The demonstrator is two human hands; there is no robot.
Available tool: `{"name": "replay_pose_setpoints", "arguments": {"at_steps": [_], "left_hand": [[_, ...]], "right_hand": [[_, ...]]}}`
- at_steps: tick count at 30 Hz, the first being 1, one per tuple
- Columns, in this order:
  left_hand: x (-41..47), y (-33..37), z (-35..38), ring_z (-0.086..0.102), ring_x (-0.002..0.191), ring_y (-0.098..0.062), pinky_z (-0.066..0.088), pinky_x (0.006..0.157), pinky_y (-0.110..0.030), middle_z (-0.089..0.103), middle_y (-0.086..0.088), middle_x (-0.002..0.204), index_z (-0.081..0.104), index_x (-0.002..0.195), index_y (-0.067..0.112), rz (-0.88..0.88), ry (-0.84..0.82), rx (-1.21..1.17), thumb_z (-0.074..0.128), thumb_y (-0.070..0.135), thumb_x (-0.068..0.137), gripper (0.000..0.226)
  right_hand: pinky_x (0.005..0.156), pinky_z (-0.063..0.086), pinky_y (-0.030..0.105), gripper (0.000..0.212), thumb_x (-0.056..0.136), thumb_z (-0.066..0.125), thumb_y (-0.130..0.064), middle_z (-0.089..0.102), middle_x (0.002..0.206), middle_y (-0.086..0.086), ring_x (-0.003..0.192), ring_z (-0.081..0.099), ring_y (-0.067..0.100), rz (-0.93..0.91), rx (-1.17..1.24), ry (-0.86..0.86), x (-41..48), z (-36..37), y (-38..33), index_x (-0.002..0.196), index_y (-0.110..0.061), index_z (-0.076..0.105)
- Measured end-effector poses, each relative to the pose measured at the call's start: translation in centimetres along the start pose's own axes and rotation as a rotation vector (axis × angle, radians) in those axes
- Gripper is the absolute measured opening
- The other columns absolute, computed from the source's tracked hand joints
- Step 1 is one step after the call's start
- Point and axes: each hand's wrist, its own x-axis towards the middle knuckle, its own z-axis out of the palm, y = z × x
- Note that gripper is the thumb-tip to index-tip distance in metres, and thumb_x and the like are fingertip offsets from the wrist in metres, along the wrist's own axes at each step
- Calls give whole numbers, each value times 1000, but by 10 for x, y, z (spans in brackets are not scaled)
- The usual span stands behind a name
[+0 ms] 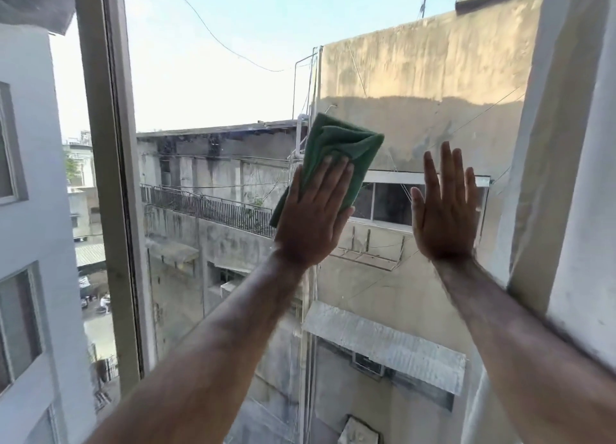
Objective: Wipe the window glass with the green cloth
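Note:
The window glass [216, 86] fills the middle of the view, with buildings and sky behind it. A folded green cloth [343, 146] lies flat against the pane near its centre. My left hand [313, 216] presses on the cloth's lower half with fingers flat and together, holding it to the glass. My right hand [445, 210] rests palm-flat on the bare glass to the right of the cloth, fingers spread, holding nothing. A gap of clear pane separates the two hands.
A pale vertical window frame [110, 176] bounds the pane on the left. A white wall or frame edge [566, 143] stands close on the right, beside my right forearm. Beyond the left frame the opening shows a grey building and a street far below.

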Motion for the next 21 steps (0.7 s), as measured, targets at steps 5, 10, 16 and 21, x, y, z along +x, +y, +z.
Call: {"name": "replay_pose_setpoints", "arguments": {"at_steps": [5,10,16,21], "left_hand": [[-60,-13,-8,15,163,-29,22,129,-61,20,-10,174,25,164,9,-209,-26,-17,41,46,110,68],[-66,-23,-34,37,155,-29,33,123,-55,34,-10,170,35,161,9,-173,-100,73,38,54,109,69],[-15,-40,-74,69,113,-20,39,113,-59,73,4,124,77,114,21,-165,-13,54,57,30,104,24],[10,-44,-90,58,132,-33,49,108,-57,62,-13,138,73,118,10,-309,-78,-23,80,26,87,36]], "right_hand": [[137,18,54,60,117,28,-38,18,180,14,169,15,31,11,17,-24,0,-2,-1,172,-16,20],[139,10,48,59,117,29,-38,16,181,13,169,13,29,8,10,-25,0,-1,0,172,-17,19],[138,12,51,59,117,35,-34,18,180,14,169,15,31,9,26,-5,0,-2,0,171,-16,23],[137,16,53,58,117,35,-34,20,180,14,168,17,32,13,29,-8,-1,-3,-1,170,-15,25]]}}
